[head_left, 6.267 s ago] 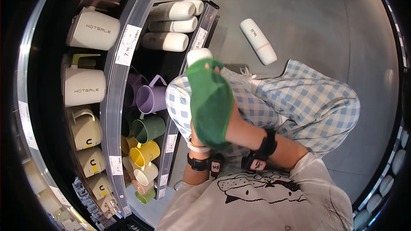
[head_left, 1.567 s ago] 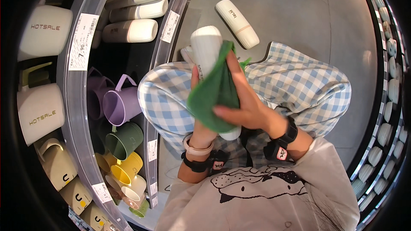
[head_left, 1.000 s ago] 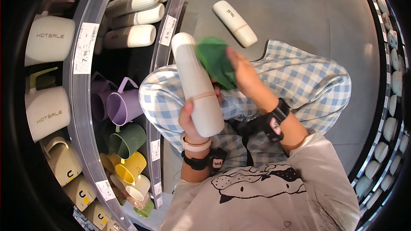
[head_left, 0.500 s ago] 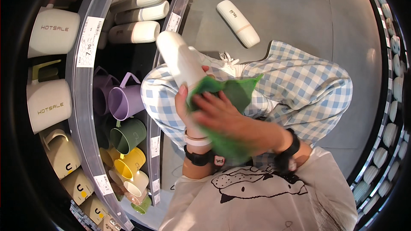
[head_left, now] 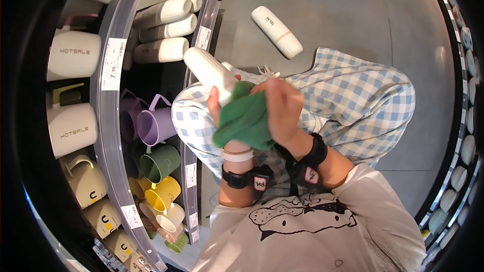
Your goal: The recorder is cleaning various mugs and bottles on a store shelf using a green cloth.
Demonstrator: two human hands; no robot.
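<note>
A white capsule-shaped case [head_left: 205, 68] slants up and left over my crossed legs. My left hand [head_left: 215, 105] is closed around its lower part, thumb on the near side. A crumpled green cloth [head_left: 245, 117] covers the lower end of the case and most of my left hand. My right hand [head_left: 284, 108] grips the cloth at its right edge, fingers curled and slightly blurred. A second case [head_left: 277, 32], white with a thin pinkish band, lies on the floor beyond my feet.
On my left a low shelf [head_left: 190, 176] holds more white cases [head_left: 162, 50] and coloured mugs, among them a purple mug [head_left: 157, 123] and a yellow mug [head_left: 164, 194]. Larger pale mugs [head_left: 75, 131] stand on a higher shelf. Another shelf [head_left: 437, 191] runs along the far right.
The green cloth has gone from spread out to bunched around the lower end of the case. My right hand has moved right and up. The held case has shifted slightly down.
</note>
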